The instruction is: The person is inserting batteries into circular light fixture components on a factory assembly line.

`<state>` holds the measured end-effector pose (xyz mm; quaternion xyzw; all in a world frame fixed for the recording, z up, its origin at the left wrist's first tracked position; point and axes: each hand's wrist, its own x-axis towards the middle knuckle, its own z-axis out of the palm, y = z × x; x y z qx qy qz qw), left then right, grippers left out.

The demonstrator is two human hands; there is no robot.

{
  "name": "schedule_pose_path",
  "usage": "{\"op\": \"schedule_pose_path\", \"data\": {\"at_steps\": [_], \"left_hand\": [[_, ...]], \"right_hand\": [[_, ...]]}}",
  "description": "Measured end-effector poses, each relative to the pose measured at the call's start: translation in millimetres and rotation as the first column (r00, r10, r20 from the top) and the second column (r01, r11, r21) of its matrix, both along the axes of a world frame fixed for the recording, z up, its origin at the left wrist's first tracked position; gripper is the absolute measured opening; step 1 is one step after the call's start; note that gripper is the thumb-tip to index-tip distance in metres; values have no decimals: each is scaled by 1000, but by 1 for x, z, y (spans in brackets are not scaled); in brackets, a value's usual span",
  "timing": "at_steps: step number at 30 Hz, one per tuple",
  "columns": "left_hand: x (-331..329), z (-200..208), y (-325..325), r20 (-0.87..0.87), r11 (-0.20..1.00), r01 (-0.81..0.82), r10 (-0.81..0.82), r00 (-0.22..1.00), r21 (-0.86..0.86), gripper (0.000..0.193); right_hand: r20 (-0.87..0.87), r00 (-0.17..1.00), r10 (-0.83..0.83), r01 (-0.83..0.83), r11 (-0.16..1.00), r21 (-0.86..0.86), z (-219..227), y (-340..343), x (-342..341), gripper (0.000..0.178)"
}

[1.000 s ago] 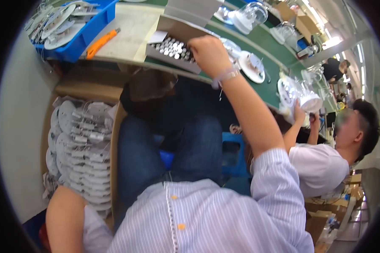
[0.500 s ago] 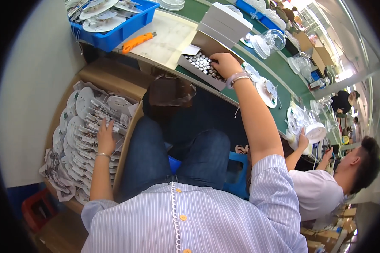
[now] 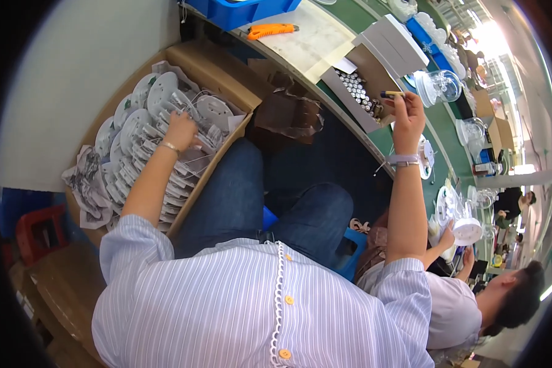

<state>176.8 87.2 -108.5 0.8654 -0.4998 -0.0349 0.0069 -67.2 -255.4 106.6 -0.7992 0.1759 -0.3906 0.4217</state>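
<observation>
Lifted right hand [image 3: 409, 122] out of the grey-white box [image 3: 348, 98] since half a second ago; now pinching a small yellow-and-dark cylinder [image 3: 392, 94] between thumb and fingers, at the box's right end on the green tabletop [image 3: 383, 140]. Keeping left hand [image 3: 181, 131] among white discs [image 3: 162, 91] in the cardboard carton [image 3: 214, 70]; cannot tell whether gripping one.

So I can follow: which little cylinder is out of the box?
The yellow, dark-ended cylinder pinched in the right hand; the other cylinders in view sit in the open box, mostly silvery ends up.

A pale wall [image 3: 92, 80] stands left of a long green-topped bench [image 3: 438, 116].
</observation>
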Motion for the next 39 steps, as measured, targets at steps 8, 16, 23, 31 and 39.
{"op": "schedule_pose_path", "data": {"at_steps": [8,16,23,31,39], "left_hand": [[22,78,5,-854,416,-778,8,520,-470,34],[-69,116,-50,-598,398,-911,-758,-260,-108,53],[-129,114,-79,100,833,-526,-516,-850,-171,33],[-146,98,-83,-474,960,-235,-279,-835,-152,57],[-164,116,-95,-577,611,-697,-742,-341,-375,63]], "right_hand": [[262,965,28,-128,919,373,14,44,-23,21],[132,970,205,-242,744,623,-13,86,-20,24],[165,934,317,-357,829,430,-14,119,-17,51],[-240,953,182,-95,938,334,-1,93,-38,13],[-273,951,147,36,823,567,-20,81,-46,24]]}}
